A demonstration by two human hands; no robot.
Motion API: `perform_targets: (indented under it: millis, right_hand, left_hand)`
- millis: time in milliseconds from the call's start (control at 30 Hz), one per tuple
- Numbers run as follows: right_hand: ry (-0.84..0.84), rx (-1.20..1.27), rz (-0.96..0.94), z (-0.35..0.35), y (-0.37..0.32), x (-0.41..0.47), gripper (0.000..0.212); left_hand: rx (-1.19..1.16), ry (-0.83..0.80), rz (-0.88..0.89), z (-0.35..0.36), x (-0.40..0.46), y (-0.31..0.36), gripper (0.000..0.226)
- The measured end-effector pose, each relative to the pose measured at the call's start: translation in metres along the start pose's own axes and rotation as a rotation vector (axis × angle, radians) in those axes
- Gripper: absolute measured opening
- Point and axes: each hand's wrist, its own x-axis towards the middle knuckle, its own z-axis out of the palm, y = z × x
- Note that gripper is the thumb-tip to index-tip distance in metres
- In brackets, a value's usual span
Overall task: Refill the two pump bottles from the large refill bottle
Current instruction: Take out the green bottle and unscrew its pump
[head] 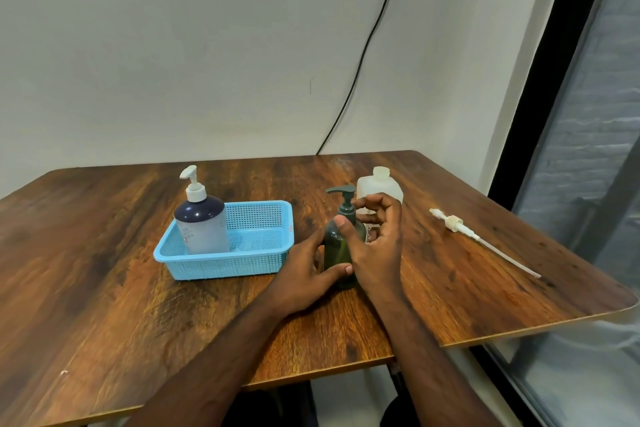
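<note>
The green pump bottle [340, 246] stands upright near the middle of the table [104, 288], just off the right end of the blue basket [242, 263]. The left hand [304, 277] wraps its lower body, thumb laid across the front and fingers hidden behind. The right hand [375, 246] is at the bottle's right side with its thumb pressed against the shoulder below the dark pump collar; its fingers are spread and loosely curled, and they seem to touch nothing, though the angle makes this hard to judge.

Directly behind those fingers, toward the far right corner, stands the large translucent refill bottle [379, 189] with its neck uncapped; the right hand covers most of its label and lower half. Its white pump with long dip tube [478, 237] lies flat near the right edge, well apart from both bottles.

The grey bottle with a navy shoulder and white pump [202, 222] stands upright in the left end of the basket. A black cable [363, 55] runs down the wall behind the far edge.
</note>
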Motion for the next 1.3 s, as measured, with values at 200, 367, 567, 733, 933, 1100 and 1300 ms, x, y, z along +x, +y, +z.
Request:
perform_targets:
  millis: [200, 367, 567, 733, 933, 1100, 1300]
  right_hand:
    - [-0.024, 0.120, 0.035, 0.002, 0.008, -0.004, 0.030]
    - [-0.001, 0.024, -0.032, 0.000, 0.000, -0.003, 0.043]
    - [-0.003, -0.002, -0.053, 0.000, -0.001, 0.002, 0.050]
    - [-0.035, -0.029, -0.033, -0.002, -0.007, 0.005, 0.056]
    - [-0.115, 0.023, 0.048, -0.007, -0.006, 0.006, 0.051]
    - [-0.189, 0.097, 0.154, -0.010, 0.001, 0.009, 0.037]
    - [-0.213, 0.179, 0.180, -0.010, -0.001, 0.014, 0.037]
  left_hand:
    - [-0.009, 0.013, 0.005, 0.000, -0.001, 0.000, 0.057]
    - [-0.022, -0.007, -0.012, 0.000, 0.000, -0.002, 0.061]
    - [-0.007, 0.003, -0.007, 0.000, -0.002, 0.005, 0.062]
    - [-0.018, 0.004, -0.024, 0.000, -0.002, 0.004, 0.060]
    - [-0.002, -0.004, -0.046, 0.000, -0.001, 0.003, 0.057]
    - [-0.007, -0.012, -0.041, 0.000, -0.003, 0.006, 0.060]
    - [-0.058, -0.023, -0.053, 0.003, -0.006, 0.007, 0.064]
